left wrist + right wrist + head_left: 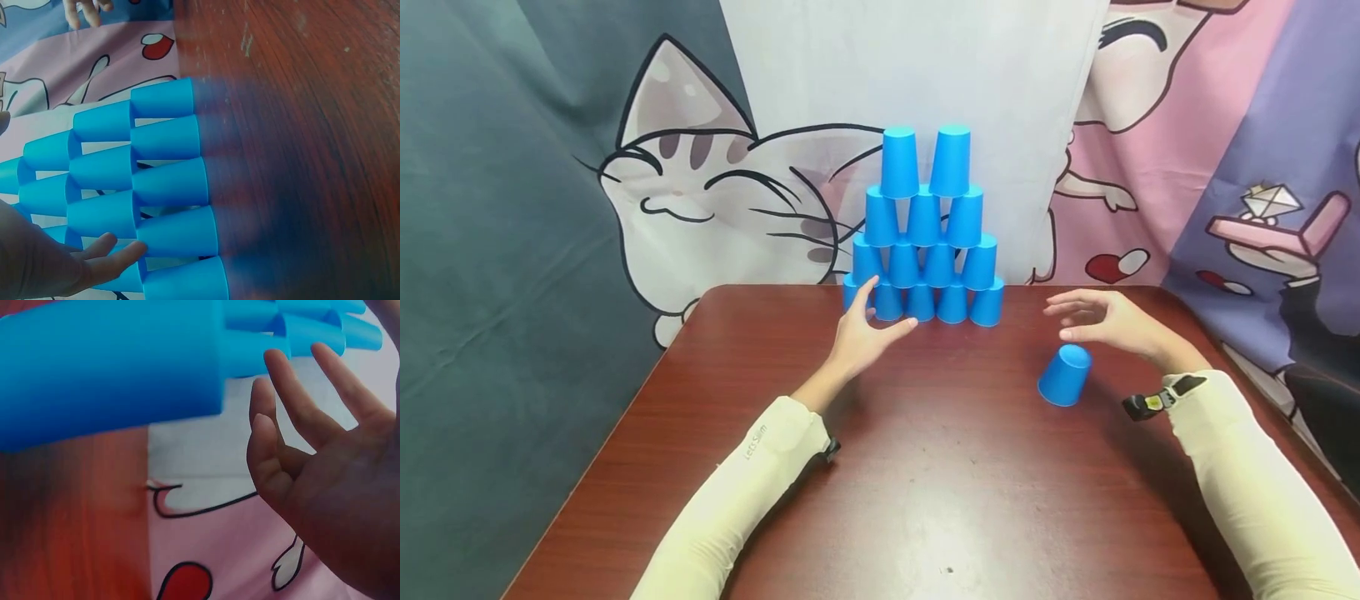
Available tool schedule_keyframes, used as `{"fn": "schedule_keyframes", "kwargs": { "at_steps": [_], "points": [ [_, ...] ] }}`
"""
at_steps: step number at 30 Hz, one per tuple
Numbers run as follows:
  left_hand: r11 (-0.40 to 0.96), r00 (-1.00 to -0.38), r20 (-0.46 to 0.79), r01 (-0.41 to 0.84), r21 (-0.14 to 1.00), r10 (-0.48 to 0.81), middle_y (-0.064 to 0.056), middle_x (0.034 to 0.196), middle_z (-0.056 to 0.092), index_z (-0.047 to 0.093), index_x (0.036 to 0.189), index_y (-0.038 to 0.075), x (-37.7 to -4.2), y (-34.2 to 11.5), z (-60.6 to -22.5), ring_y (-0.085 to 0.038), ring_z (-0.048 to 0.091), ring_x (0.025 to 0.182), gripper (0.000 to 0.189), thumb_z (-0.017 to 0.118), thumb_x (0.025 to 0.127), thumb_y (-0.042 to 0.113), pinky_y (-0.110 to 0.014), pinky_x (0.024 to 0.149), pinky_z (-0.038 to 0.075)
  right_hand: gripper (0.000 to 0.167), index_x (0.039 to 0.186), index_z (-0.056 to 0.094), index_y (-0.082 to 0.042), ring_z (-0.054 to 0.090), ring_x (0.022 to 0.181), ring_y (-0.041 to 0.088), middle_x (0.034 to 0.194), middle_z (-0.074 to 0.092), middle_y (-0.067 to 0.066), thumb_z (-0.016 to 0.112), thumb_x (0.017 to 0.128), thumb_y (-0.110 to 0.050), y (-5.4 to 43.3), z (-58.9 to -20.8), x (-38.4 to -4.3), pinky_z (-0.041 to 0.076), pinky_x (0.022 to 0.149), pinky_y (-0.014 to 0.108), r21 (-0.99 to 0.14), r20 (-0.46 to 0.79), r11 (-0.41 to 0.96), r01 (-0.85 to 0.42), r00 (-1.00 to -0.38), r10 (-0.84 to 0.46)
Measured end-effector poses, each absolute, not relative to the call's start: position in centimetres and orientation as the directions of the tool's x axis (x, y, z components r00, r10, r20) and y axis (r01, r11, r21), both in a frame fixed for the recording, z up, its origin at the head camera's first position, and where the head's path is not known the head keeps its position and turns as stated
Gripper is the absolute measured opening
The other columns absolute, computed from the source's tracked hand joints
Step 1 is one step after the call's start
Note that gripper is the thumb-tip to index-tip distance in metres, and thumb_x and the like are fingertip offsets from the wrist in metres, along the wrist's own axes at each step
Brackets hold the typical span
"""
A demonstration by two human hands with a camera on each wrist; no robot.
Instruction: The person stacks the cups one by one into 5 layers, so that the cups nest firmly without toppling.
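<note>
A pyramid of upside-down blue cups (924, 217) stands at the far edge, in four rows narrowing to two cups on top. My left hand (859, 340) is before its lower left part, thumb and fingers spread, holding nothing. In the left wrist view, that hand's fingertips (131, 251) overlap the lower cups (178, 231). One separate blue cup (1065, 377), also upside down, stands on the right of the table. Just above and behind it hovers my right hand (1116, 321), fingers loosely bent and nothing in them; the same cup (112, 369) looms large in the right wrist view.
The brown wooden table (917, 467) runs back to a hanging cloth (805, 75) printed with cartoon cats, right behind the pyramid. A strapped wrist camera (1146, 406) sits at the right cuff. A dark object (1318, 425) is beyond the table's right edge.
</note>
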State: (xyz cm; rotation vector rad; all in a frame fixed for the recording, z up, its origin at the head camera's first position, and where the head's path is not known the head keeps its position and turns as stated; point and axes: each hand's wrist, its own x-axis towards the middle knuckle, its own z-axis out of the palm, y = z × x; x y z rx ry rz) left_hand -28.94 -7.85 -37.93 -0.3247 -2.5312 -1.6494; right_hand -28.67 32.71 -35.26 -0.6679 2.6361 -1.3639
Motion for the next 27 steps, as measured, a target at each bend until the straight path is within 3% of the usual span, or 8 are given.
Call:
{"fn": "schedule_keyframes", "kwargs": {
  "at_steps": [4, 8, 13, 17, 21, 27],
  "points": [
    [0.403, -0.974, 0.192, 0.224, 0.887, 0.120, -0.012, 0.155, 0.037, 0.025, 0.156, 0.028, -29.0, -7.9, -37.8, -0.039, 0.044, 0.135, 0.092, 0.076, 0.082, 0.050, -0.058, 0.095, 0.047, 0.051, 0.135, 0.055, -0.002, 0.066, 0.107, 0.006, 0.126, 0.066, 0.011, 0.073, 0.087, -0.004, 33.8, -36.3, -28.6, 0.052, 0.085, 0.022, -0.797, 0.132, 0.471, -0.379, -0.870, -0.475],
    [0.414, -0.974, 0.185, 0.222, 0.883, 0.129, -0.011, 0.153, 0.040, 0.026, 0.156, 0.029, -29.0, -8.0, -37.9, -0.037, 0.044, 0.134, 0.092, 0.076, 0.081, 0.052, -0.058, 0.095, 0.048, 0.050, 0.133, 0.057, -0.001, 0.067, 0.106, 0.010, 0.123, 0.068, 0.003, 0.074, 0.086, -0.002, 34.4, -37.2, -28.2, 0.052, 0.086, 0.022, -0.798, 0.137, 0.468, -0.380, -0.870, -0.473],
    [0.417, -0.975, 0.181, 0.218, 0.883, 0.128, -0.011, 0.153, 0.040, 0.030, 0.154, 0.028, -29.0, -7.9, -38.2, -0.038, 0.044, 0.134, 0.088, 0.076, 0.082, 0.049, -0.059, 0.093, 0.048, 0.052, 0.134, 0.058, -0.006, 0.065, 0.111, 0.012, 0.126, 0.067, 0.008, 0.076, 0.086, -0.007, 35.1, -38.2, -27.7, 0.051, 0.087, 0.023, -0.776, 0.123, 0.508, -0.374, -0.880, -0.459],
    [0.423, -0.973, 0.177, 0.225, 0.878, 0.149, -0.012, 0.154, 0.039, 0.032, 0.155, 0.027, -29.0, -7.8, -38.4, -0.040, 0.044, 0.135, 0.088, 0.075, 0.082, 0.051, -0.060, 0.094, 0.047, 0.056, 0.136, 0.055, -0.005, 0.062, 0.111, 0.003, 0.127, 0.065, 0.016, 0.078, 0.085, -0.008, 35.9, -39.1, -27.3, 0.050, 0.087, 0.021, -0.767, 0.100, 0.532, -0.359, -0.885, -0.454],
    [0.412, -0.974, 0.183, 0.223, 0.883, 0.136, -0.011, 0.155, 0.038, 0.033, 0.154, 0.027, -29.0, -7.8, -38.5, -0.039, 0.044, 0.135, 0.085, 0.075, 0.083, 0.049, -0.060, 0.094, 0.047, 0.057, 0.134, 0.056, -0.001, 0.058, 0.111, -0.004, 0.127, 0.065, 0.014, 0.080, 0.083, -0.010, 36.3, -39.8, -27.4, 0.048, 0.088, 0.019, -0.759, 0.082, 0.546, -0.356, -0.883, -0.462],
    [0.400, -0.976, 0.166, 0.210, 0.892, 0.143, -0.010, 0.156, 0.037, 0.032, 0.154, 0.029, -29.0, -7.8, -38.7, -0.037, 0.044, 0.136, 0.086, 0.075, 0.083, 0.049, -0.059, 0.093, 0.048, 0.050, 0.126, 0.063, -0.002, 0.063, 0.104, 0.004, 0.117, 0.069, 0.005, 0.081, 0.082, -0.013, 36.4, -40.0, -27.4, 0.050, 0.085, 0.023, -0.733, 0.073, 0.580, -0.355, -0.889, -0.451]
  ]
}}
